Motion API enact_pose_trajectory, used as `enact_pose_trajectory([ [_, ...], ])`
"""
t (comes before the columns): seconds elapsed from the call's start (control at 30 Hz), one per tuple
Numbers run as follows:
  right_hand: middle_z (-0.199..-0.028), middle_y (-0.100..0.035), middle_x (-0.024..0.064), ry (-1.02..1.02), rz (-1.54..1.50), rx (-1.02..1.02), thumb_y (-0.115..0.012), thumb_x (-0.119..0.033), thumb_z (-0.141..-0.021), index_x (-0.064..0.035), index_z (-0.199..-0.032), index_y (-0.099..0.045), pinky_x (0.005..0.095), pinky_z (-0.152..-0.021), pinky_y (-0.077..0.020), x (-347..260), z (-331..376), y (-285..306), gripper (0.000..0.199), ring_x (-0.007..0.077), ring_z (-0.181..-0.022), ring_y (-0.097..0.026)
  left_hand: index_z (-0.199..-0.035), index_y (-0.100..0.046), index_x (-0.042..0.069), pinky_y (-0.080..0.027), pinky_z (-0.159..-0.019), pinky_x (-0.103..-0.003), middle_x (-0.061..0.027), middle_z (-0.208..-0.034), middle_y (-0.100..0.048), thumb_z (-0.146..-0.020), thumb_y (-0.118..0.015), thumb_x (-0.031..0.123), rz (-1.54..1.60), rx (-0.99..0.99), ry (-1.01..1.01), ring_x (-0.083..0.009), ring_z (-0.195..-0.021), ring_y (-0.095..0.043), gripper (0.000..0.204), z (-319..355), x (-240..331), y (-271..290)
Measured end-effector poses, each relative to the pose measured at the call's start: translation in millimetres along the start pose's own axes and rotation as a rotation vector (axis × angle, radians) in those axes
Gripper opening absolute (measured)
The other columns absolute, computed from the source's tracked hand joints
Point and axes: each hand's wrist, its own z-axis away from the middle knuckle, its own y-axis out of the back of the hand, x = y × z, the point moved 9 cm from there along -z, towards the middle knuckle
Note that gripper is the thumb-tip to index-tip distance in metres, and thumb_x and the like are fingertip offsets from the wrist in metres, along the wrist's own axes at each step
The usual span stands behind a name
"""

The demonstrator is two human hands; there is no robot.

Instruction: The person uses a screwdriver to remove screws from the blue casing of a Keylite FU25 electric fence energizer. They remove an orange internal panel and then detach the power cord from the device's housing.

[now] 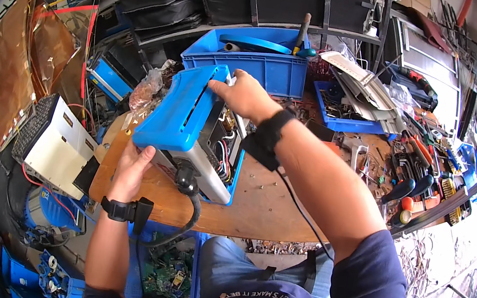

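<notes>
A boxy electrical device stands on the wooden workbench (247,215), with a blue plastic cover (174,105) and a silver metal casing (210,175). Its right side is open, showing colored wires (225,158) and inner parts. My left hand (132,167) grips the cover's near left corner, thumb in sight and fingers mostly hidden. At the far right end, my right hand (247,96) is closed over the cover's edge, its thumb on the blue plastic. A thick black cable (193,213) leaves the device's near face through a black fitting and hangs over the bench edge.
Behind the device stands a blue crate (275,71). A shallow blue tray (341,124) of metal bits sits right of it. Pliers and screwdrivers (411,187) crowd the right side. A white metal case (60,144) is at left; a crate of circuit boards (170,274) sits below.
</notes>
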Motion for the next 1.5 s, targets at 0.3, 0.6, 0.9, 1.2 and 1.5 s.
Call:
enact_pose_trajectory([
  [0.3,-0.126,-0.048,0.0325,0.333,0.010,-0.064,-0.071,-0.021,-0.079,0.0164,-0.133,-0.033,0.0420,-0.103,-0.0385,-48,130,-35,0.077,0.0406,-0.123,-0.045,-0.124,-0.051,-0.001,-0.043,-0.090,-0.030,-0.0069,-0.113,-0.061,-0.080,-0.075,0.042,-0.020,0.033,-0.114,-0.0143,-0.103,-0.056,0.066,-3,-4,-3],
  [0.6,-0.127,-0.051,0.0306,0.163,-0.111,-0.080,-0.060,-0.027,-0.089,0.0070,-0.139,-0.030,0.0400,-0.100,-0.0414,-17,99,-17,0.067,0.0373,-0.120,-0.051,-0.102,-0.059,-0.005,-0.053,-0.075,-0.037,-0.0187,-0.092,-0.069,-0.074,-0.080,0.041,-0.297,0.318,-0.313,-0.0278,-0.085,-0.069,0.057,-1,28,-45],
  [0.9,-0.131,-0.050,0.0097,0.174,-0.378,-0.232,-0.051,-0.022,-0.099,0.0032,-0.142,-0.032,0.0293,-0.104,-0.0347,25,75,23,0.054,0.0160,-0.120,-0.045,-0.102,-0.044,-0.005,-0.051,-0.074,-0.049,-0.0275,-0.100,-0.057,-0.079,-0.073,0.042,-0.488,0.334,-0.239,-0.0447,-0.089,-0.062,0.059,16,40,-114],
  [1.2,-0.127,-0.053,0.0107,0.157,-0.281,-0.248,-0.049,-0.026,-0.100,0.0050,-0.138,-0.038,0.0284,-0.101,-0.0369,39,70,31,0.050,0.0163,-0.116,-0.049,-0.119,-0.044,-0.006,-0.045,-0.092,-0.042,-0.0265,-0.113,-0.052,-0.085,-0.068,0.035,-0.413,0.134,-0.277,-0.0380,-0.108,-0.054,0.058,19,30,-126],
  [1.5,-0.128,-0.054,0.0129,0.244,-0.296,0.194,-0.059,-0.011,-0.093,0.0018,-0.135,-0.045,0.0315,-0.096,-0.0430,29,151,69,0.046,0.0203,-0.114,-0.053,-0.107,-0.060,0.001,-0.046,-0.073,-0.025,-0.0012,-0.090,-0.064,-0.091,-0.060,0.017,-0.125,0.469,0.023,-0.0092,-0.081,-0.057,0.022,36,-78,35],
])
